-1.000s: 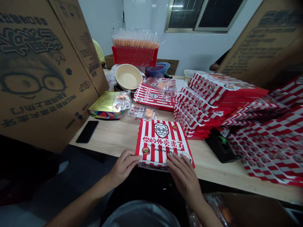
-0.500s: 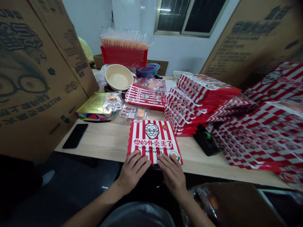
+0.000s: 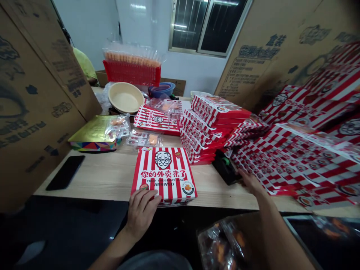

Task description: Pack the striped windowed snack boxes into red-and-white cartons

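- Nearest, below the table edge, clear plastic packets with orange pieces inside lay in an open carton.
- The left hand rested on the near left corner of a red-and-white striped box, its fingers loosely bent on the lid rather than clamped round it.
- The right hand, well apart from the left, reached to the near end of a black tape dispenser; whether its fingers had closed on it could not be told.
- The striped box lay shut near the front edge of the wooden table, its printed face up.
- To its left lay a black phone.
- On the right, beyond the dispenser, rose stacks of similar striped boxes.
- Behind the box lay a packet; left of that stood a gold-topped box, with another packet on it.
- Farther back were a cream basin, a blue bowl and a red basket filled with upright packets.
- Farthest was a window in a pale wall.
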A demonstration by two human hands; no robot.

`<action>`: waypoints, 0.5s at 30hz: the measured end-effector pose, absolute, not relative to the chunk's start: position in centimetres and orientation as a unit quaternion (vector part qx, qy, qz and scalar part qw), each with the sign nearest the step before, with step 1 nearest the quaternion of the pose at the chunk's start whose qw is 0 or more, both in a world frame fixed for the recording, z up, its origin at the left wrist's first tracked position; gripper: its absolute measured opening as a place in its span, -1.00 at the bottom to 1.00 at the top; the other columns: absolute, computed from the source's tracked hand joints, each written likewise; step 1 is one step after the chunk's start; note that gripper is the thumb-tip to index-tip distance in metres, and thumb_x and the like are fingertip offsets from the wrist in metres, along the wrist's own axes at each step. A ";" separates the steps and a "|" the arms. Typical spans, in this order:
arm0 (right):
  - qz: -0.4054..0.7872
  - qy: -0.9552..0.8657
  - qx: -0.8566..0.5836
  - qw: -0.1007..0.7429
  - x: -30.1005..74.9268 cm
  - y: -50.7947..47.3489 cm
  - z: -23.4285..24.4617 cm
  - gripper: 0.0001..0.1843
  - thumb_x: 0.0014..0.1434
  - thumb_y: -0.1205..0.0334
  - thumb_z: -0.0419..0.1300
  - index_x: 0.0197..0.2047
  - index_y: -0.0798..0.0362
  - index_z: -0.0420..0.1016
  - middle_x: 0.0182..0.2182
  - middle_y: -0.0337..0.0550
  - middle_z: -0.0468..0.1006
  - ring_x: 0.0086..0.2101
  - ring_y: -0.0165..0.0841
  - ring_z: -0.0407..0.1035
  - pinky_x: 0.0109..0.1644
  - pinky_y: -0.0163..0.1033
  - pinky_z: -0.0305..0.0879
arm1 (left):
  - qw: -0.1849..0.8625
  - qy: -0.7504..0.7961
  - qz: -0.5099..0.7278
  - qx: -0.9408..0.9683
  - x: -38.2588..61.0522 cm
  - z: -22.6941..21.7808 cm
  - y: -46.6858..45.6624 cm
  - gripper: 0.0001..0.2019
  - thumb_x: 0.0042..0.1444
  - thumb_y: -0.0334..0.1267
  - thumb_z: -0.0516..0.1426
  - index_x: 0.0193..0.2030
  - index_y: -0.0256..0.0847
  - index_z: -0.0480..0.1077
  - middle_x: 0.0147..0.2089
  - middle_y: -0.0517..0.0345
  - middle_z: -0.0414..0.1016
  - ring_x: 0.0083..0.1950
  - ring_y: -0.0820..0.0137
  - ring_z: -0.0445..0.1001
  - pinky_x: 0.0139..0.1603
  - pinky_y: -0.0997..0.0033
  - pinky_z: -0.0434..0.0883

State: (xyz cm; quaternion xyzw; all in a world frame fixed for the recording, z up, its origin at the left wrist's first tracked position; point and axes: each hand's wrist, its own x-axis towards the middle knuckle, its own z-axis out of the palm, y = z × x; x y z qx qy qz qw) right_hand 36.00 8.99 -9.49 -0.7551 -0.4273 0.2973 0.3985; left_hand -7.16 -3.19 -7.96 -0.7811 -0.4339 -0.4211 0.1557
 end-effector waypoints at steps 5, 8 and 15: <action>0.436 -0.373 -0.694 0.435 37.2 7.4 -9.4 -0.80 -0.06 0.12 0.23 -0.52 0.09 0.43 -0.54 -0.10 0.52 -0.54 -0.31 0.42 -0.44 -0.15 0.38 | 0.158 -0.434 -0.417 -0.783 -7.1 -8.2 -3.3 -0.85 0.15 -0.46 0.05 -0.19 -0.21 0.39 -0.20 0.06 0.50 -0.05 0.26 0.34 -0.01 0.19 0.23; 0.453 -0.342 -0.671 0.476 37.4 5.3 -10.0 -0.76 -0.16 0.06 0.28 -0.50 0.06 0.42 -0.45 -0.07 0.55 -0.39 -0.21 0.47 -0.29 -0.05 0.42 | 0.154 -0.434 -0.415 -0.785 -7.1 -8.4 -3.3 -0.84 0.14 -0.47 0.05 -0.18 -0.22 0.39 -0.19 0.05 0.49 -0.05 0.25 0.33 -0.02 0.18 0.22; 0.356 -0.281 -0.722 0.522 35.0 4.6 -14.3 -0.74 0.18 0.12 0.12 -0.43 0.13 0.35 -0.47 -0.26 0.45 -0.43 -0.46 0.38 -0.31 -0.26 0.37 | 0.164 -0.443 -0.405 -0.783 -7.1 -8.5 -3.3 -0.84 0.16 -0.45 0.04 -0.17 -0.18 0.38 -0.19 0.07 0.49 -0.10 0.30 0.34 -0.01 0.21 0.21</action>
